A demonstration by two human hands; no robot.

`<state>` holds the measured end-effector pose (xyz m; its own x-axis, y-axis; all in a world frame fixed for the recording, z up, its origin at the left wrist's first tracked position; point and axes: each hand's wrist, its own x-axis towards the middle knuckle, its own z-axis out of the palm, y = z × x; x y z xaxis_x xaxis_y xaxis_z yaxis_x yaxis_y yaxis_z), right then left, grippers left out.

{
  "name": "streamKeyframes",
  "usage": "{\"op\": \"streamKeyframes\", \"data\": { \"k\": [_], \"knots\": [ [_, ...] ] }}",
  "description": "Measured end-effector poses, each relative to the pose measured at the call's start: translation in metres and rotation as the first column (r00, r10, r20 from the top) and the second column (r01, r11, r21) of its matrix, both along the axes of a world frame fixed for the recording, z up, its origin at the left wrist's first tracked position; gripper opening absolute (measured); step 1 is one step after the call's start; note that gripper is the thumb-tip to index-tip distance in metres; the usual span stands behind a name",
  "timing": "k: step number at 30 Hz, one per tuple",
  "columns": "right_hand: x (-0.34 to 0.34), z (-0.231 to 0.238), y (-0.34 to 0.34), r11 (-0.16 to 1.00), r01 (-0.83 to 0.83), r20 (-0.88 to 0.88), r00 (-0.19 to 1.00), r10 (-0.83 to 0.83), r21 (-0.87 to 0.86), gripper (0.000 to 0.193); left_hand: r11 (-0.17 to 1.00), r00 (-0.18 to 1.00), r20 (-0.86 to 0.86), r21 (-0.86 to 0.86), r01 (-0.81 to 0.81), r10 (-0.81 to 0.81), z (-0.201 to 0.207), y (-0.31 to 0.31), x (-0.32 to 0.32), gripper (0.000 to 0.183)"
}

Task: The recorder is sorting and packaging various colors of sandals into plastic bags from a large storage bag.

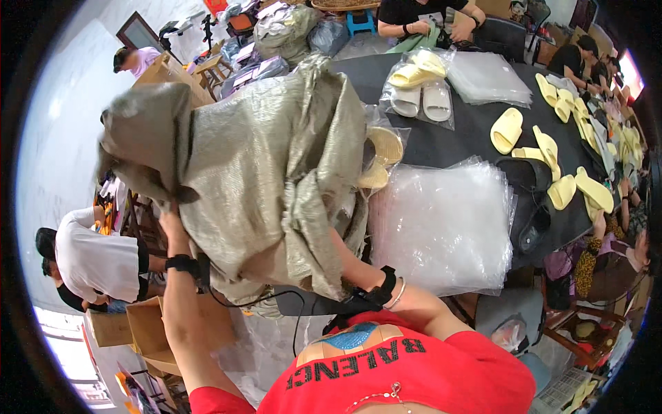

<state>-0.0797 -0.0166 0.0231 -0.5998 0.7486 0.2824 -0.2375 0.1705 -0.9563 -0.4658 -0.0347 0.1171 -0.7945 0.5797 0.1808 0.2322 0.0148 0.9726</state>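
Observation:
A large grey-green woven sack (241, 186) is lifted in front of me, its folds bulging and its upper left part blurred by motion. At the sack's lower left edge my left hand (169, 217) is closed on the cloth, with the fingertips covered by it. My right forearm reaches up under the sack's right side, and the sack hides that hand and its fingers. Just right of the sack lie a bagged pair of yellow slippers (380, 155) and a broad stack of clear plastic bags (441, 228) on the dark table (469, 134).
Farther back are bagged slippers (419, 86) and another bag stack (488, 77). Loose yellow slippers (507, 131) and a black bag (527, 200) lie to the right. Several people work around the table. Cardboard boxes (183, 328) stand at lower left. A black cable (255, 301) hangs between my wrists.

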Motion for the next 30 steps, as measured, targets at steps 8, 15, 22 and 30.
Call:
{"op": "streamKeyframes", "data": {
  "k": [8, 15, 22, 30],
  "knots": [
    [-0.004, 0.123, 0.015, 0.913, 0.368, -0.21, 0.92, -0.33, 0.178, 0.066, 0.909, 0.944, 0.146, 0.346, 0.231, -0.296, 0.246, 0.031, 0.052, 0.046],
    [-0.015, 0.137, 0.039, 0.731, 0.577, -0.217, 0.816, -0.536, 0.365, 0.061, 0.86, 0.943, -0.199, 0.393, 0.324, -0.265, 0.377, 0.057, 0.071, 0.046],
    [0.004, 0.096, 0.069, 0.761, 0.576, -0.117, 0.813, -0.57, 0.297, 0.044, 0.871, 0.915, -0.309, 0.332, 0.361, -0.261, 0.417, 0.111, 0.084, 0.046],
    [0.023, 0.049, 0.041, 0.905, 0.059, -0.346, 0.912, -0.221, -0.422, 0.036, 0.89, 0.923, -0.246, 0.281, 0.359, -0.295, 0.4, 0.154, 0.068, 0.046]
  ]
}}
